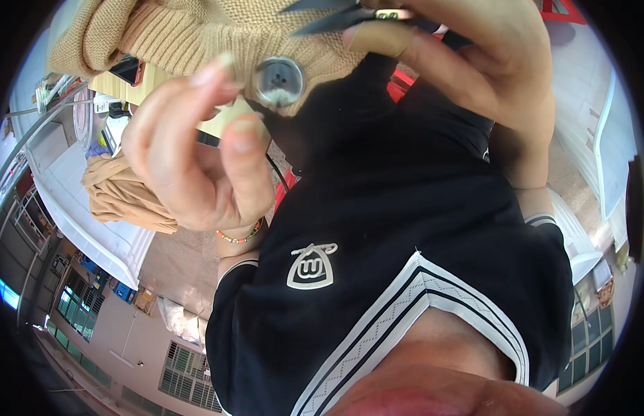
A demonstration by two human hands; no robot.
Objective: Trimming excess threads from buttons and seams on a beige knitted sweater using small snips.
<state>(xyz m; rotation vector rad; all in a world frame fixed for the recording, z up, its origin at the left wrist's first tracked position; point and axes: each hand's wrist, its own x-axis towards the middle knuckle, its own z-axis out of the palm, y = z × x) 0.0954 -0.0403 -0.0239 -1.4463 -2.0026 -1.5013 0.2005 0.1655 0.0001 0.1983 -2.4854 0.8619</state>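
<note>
A tan knitted garment with a ribbed band stretches across the top of the view. A round grey button sits at the band's lower edge, with pale fluff or thread at its lower side. My left hand is just left of the button, its thumb and forefinger apart and curled. Nothing shows clearly between them; the fingertips are slightly blurred. My right hand grips dark thread snips, their blades apart and pointing left over the knit. One right finger wears a tan cover. The snips' handles are mostly hidden.
More tan knitwear lies heaped at the left by a large white plastic bin. A dark phone-like object rests on a pale wooden surface. White sheeting or bins stand at the right.
</note>
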